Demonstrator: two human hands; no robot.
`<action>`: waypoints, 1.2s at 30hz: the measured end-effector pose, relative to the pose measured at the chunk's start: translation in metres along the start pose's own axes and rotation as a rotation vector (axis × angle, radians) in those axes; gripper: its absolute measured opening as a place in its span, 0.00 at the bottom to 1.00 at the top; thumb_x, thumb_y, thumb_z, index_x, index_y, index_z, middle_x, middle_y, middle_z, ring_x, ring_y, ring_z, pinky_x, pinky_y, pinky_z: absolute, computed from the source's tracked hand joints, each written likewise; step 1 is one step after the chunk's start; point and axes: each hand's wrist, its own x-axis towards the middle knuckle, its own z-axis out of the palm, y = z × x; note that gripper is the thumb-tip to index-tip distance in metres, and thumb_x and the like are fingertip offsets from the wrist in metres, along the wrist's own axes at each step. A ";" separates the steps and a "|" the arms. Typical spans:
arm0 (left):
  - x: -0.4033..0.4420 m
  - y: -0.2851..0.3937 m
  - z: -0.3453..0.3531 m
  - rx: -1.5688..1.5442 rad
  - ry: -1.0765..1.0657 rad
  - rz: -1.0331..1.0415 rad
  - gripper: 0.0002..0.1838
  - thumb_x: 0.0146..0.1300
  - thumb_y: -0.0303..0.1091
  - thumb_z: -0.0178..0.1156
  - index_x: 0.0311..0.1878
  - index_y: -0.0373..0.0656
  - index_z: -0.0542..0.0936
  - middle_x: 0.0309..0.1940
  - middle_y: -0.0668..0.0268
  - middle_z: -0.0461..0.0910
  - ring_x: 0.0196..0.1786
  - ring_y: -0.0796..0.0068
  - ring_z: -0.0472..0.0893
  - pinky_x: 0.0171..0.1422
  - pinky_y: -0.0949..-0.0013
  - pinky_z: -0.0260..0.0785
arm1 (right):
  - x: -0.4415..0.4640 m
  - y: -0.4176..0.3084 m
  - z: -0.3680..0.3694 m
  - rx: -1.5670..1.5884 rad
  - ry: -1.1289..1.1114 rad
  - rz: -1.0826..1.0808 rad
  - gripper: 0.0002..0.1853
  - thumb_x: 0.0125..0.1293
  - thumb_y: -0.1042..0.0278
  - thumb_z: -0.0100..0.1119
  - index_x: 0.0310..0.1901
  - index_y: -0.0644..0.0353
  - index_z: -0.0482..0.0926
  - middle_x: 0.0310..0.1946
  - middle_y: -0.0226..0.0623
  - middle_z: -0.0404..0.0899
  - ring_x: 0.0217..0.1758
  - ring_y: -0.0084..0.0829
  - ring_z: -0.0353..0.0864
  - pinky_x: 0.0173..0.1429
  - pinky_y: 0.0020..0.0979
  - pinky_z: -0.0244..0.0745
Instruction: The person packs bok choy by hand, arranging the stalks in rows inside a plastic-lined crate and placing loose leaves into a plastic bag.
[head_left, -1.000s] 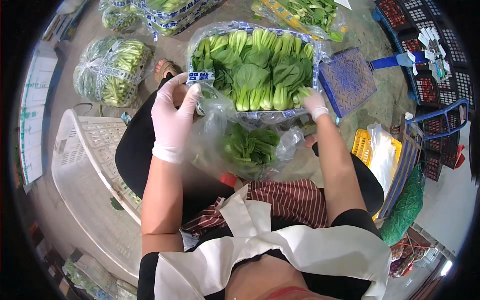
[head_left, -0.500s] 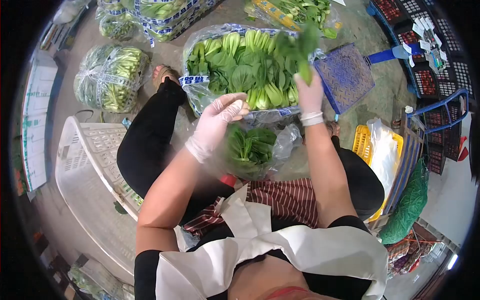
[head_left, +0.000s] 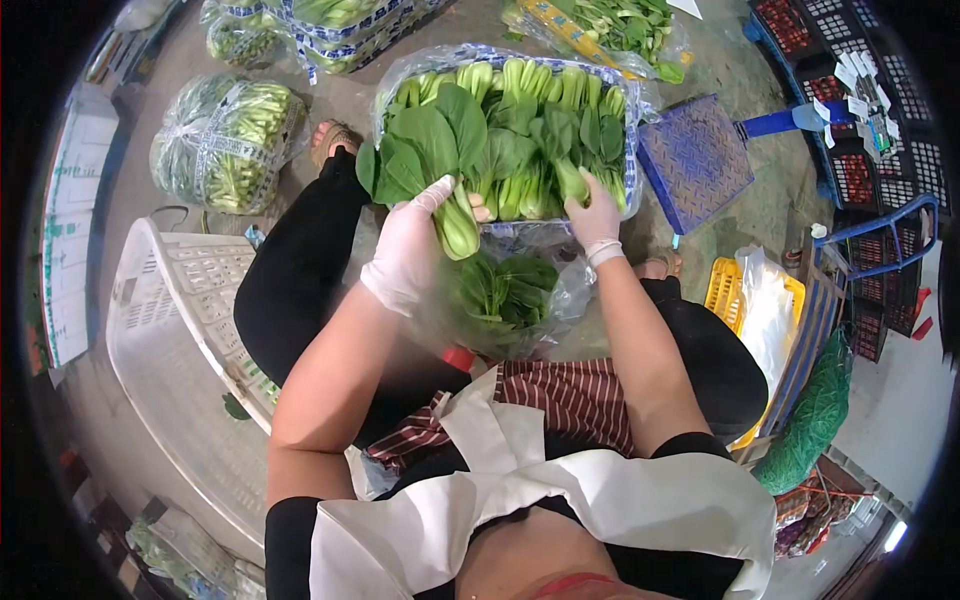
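Observation:
My left hand (head_left: 405, 240), in a white glove, is closed round a head of bok choy (head_left: 458, 225). Its pale base points toward me and its broad leaves fan out up and left, over the edge of a plastic-lined box (head_left: 632, 150). Rows of bok choy (head_left: 525, 85) fill that box. At its front right, my gloved right hand (head_left: 597, 215) grips the base of another bok choy (head_left: 570, 180), whose leaves lie over the rows. Between my forearms, below the box, more leafy greens (head_left: 505, 290) lie in a clear plastic bag (head_left: 572, 290).
A white plastic basket (head_left: 190, 380) stands at my left, near a wrapped bundle of greens (head_left: 230, 145). Right of the box sits a blue metal platform (head_left: 697, 160). A yellow crate (head_left: 727, 285) with clear bags is beside my right leg. Bagged greens (head_left: 620, 25) lie beyond the box.
A bok choy is now in my left hand, which showed nothing in its curled fingers before. My right hand has come down and left from its raised position and grips a bok choy at the box.

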 end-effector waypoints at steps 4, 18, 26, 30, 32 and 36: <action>0.006 -0.004 -0.001 -0.038 0.048 -0.001 0.15 0.66 0.36 0.63 0.48 0.34 0.75 0.36 0.57 0.82 0.36 0.65 0.83 0.42 0.64 0.76 | -0.009 -0.040 -0.012 0.785 0.085 0.142 0.24 0.61 0.69 0.61 0.60 0.61 0.74 0.55 0.45 0.78 0.57 0.36 0.77 0.63 0.33 0.69; -0.171 0.112 -0.045 0.566 0.528 0.913 0.23 0.59 0.31 0.61 0.57 0.30 0.74 0.45 0.57 0.81 0.45 0.65 0.82 0.50 0.68 0.74 | 0.004 -0.050 0.039 -0.246 -0.286 0.164 0.46 0.54 0.40 0.66 0.64 0.71 0.64 0.54 0.57 0.73 0.58 0.50 0.75 0.62 0.42 0.72; -0.295 0.122 -0.158 1.791 1.349 0.525 0.43 0.55 0.36 0.69 0.71 0.31 0.60 0.65 0.47 0.69 0.67 0.55 0.69 0.72 0.61 0.59 | 0.003 -0.022 0.050 0.128 -0.079 0.247 0.37 0.49 0.60 0.67 0.61 0.70 0.71 0.52 0.57 0.76 0.60 0.50 0.73 0.68 0.38 0.65; -0.242 0.092 -0.095 1.152 1.034 1.109 0.25 0.66 0.36 0.61 0.62 0.30 0.73 0.58 0.52 0.77 0.59 0.62 0.76 0.69 0.63 0.63 | -0.002 -0.048 0.017 0.761 -0.041 0.396 0.26 0.54 0.70 0.59 0.56 0.71 0.74 0.49 0.47 0.79 0.48 0.36 0.80 0.50 0.30 0.75; -0.196 0.064 -0.037 1.035 0.649 0.971 0.17 0.67 0.30 0.55 0.56 0.31 0.78 0.50 0.59 0.81 0.52 0.69 0.79 0.62 0.68 0.68 | -0.013 -0.094 -0.002 1.199 -0.072 0.584 0.23 0.59 0.73 0.53 0.57 0.69 0.72 0.50 0.42 0.77 0.49 0.32 0.78 0.54 0.27 0.74; -0.084 0.002 0.003 0.716 0.089 0.446 0.26 0.70 0.44 0.55 0.64 0.35 0.71 0.53 0.60 0.80 0.52 0.72 0.78 0.59 0.66 0.68 | -0.069 -0.159 -0.007 0.982 -0.076 -0.154 0.23 0.70 0.63 0.55 0.62 0.65 0.67 0.57 0.42 0.74 0.59 0.33 0.75 0.63 0.31 0.71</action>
